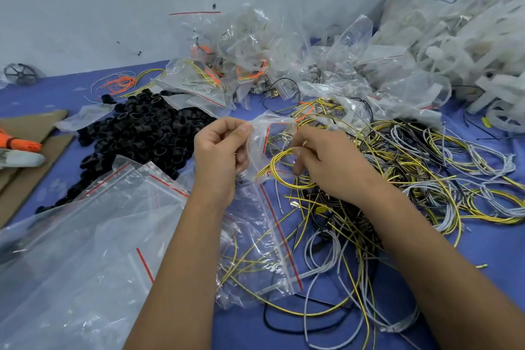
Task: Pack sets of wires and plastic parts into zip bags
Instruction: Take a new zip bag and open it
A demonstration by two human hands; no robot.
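Note:
A small clear zip bag (pixel 271 136) with a red seal line hangs open above the blue table. My left hand (pixel 220 150) pinches its mouth at the left edge. My right hand (pixel 326 162) grips a coiled yellow-and-black wire (pixel 279 163) and holds it partly inside the bag. Black plastic rings (pixel 142 133) lie heaped to the left of my hands. Loose yellow, grey and black wires (pixel 426 179) sprawl over the table to the right.
Empty zip bags (pixel 85 236) are stacked at the front left, one more (pixel 261 241) lying between my forearms. Filled bags (pixel 241 65) pile up at the back by the wall. White plastic parts (pixel 468 51) fill the back right. Cardboard (pixel 31 150) lies at the left edge.

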